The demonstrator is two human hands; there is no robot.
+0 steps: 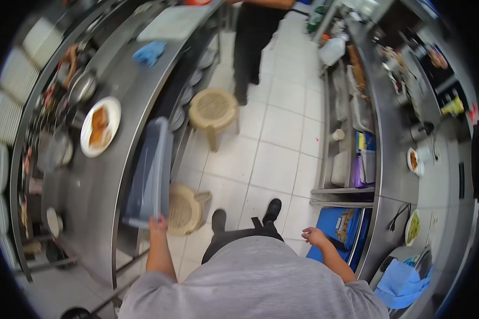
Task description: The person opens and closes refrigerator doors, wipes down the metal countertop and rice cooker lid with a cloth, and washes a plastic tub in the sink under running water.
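Observation:
My left hand (158, 223) is closed on the near rim of a grey plastic tub (164, 165), which is under the edge of the steel counter (109, 212). Whether the tub rests on a shelf there, I cannot tell. On the floor, right beside it, is a beige plastic stool (183, 212). My right hand (315, 235) hangs in the air with its fingers loosely apart and holds nothing. Nearest to it is a blue container (330, 220) under the right-hand counter.
An oval white plate (114, 109) with food stands on the left counter, beyond it a blue cloth (149, 53). A second beige stool (214, 110) is in the aisle, near a person in dark trousers (247, 48). Another blue cloth (402, 284) lies at lower right.

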